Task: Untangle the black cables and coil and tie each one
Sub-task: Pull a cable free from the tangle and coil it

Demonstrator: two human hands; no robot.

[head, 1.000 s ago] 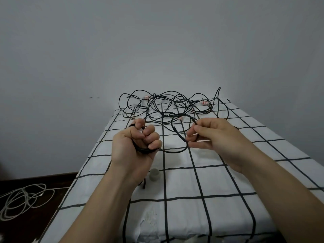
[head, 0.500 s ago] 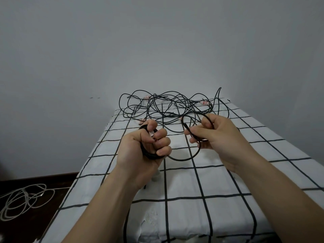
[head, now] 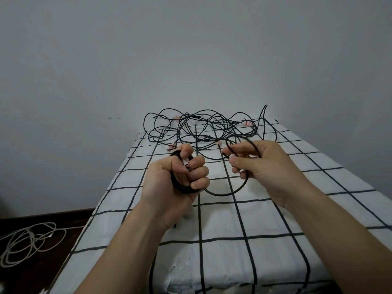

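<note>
My left hand [head: 178, 177] is closed around a small coil of black cable [head: 180, 185], with a pale plug end showing between thumb and fingers. From that coil a black loop [head: 224, 193] sags across to my right hand [head: 267, 166], which pinches the same cable and holds a raised loop [head: 235, 137] over its fingers. Behind both hands, a tangle of black cables [head: 203, 128] with whitish plugs lies at the far end of the table.
The table wears a white cloth with a black grid [head: 275, 219] and stands against a grey wall. A coil of white cable [head: 27, 240] lies on the dark floor at lower left. A small pale object is mostly hidden under my left wrist.
Both hands have shifted right and slightly away from me. My right hand has lifted the cable into a wider loop beside the left hand's coil.
</note>
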